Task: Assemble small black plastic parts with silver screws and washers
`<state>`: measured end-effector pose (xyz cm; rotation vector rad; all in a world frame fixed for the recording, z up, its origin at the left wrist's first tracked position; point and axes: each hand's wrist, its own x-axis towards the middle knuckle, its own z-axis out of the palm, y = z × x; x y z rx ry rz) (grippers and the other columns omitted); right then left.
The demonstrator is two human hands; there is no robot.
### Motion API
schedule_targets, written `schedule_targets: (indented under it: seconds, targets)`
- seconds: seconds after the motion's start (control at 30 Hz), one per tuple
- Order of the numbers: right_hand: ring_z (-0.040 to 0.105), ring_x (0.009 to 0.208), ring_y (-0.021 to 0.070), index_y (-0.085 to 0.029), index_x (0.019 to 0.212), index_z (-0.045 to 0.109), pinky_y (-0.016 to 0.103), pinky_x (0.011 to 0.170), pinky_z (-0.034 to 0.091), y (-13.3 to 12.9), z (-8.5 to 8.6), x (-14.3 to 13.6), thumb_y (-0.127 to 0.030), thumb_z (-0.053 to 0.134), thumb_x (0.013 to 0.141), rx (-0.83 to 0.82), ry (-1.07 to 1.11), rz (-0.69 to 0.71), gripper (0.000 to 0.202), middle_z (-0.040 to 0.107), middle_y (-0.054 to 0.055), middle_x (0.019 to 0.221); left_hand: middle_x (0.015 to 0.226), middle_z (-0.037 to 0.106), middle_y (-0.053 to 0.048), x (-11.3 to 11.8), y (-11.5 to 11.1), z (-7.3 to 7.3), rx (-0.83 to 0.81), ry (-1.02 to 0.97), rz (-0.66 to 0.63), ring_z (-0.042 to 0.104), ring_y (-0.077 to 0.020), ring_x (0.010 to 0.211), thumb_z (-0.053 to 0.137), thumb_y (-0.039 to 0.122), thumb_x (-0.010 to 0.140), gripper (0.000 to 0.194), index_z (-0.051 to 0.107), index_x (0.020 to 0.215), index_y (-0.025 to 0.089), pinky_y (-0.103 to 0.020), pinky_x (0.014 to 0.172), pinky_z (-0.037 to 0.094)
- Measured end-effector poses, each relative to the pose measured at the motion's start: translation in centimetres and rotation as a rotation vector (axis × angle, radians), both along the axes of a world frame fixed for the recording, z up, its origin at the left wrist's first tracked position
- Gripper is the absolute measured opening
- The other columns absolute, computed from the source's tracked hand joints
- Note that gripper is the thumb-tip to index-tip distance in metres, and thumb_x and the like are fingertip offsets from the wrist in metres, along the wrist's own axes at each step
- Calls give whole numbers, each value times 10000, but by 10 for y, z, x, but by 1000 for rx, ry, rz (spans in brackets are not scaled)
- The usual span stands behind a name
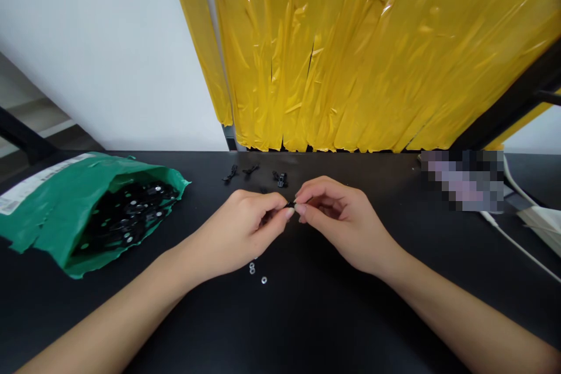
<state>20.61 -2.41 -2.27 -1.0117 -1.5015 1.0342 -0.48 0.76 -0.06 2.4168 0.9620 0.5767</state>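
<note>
Near the middle of the black table [307, 315], my left hand [252, 225] and my right hand [337, 216] meet at the fingertips. Both pinch one small black part [290, 204], mostly hidden by the fingers. Beyond my hands lie small black pieces: one at the left [230, 173], one beside it [251, 170] and another further right [280, 179]. Closer to me, below my left hand, are small silver rings, a pair [252, 268] and a single one [263, 280].
An open green bag [44, 210] full of black parts lies on the left. Yellow plastic sheeting [342, 58] hangs behind the table. At the right are a blurred-out object [464, 181] and a white cable [521, 248]. A white panel [131, 41] stands at the back left.
</note>
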Motion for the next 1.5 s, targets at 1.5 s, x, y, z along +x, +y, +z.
schedule_targets:
  seconds: [1.5]
  targets:
    - [770,881,150,-282,1079,821,268,777,598,-6,4,4,-292,734,968,93,-227,4,142,830,-19,981,858,694,4,-8,2,4,162,-21,-90,652,-115,763,479,278,1106,238,680,1027,179,-232,734,469]
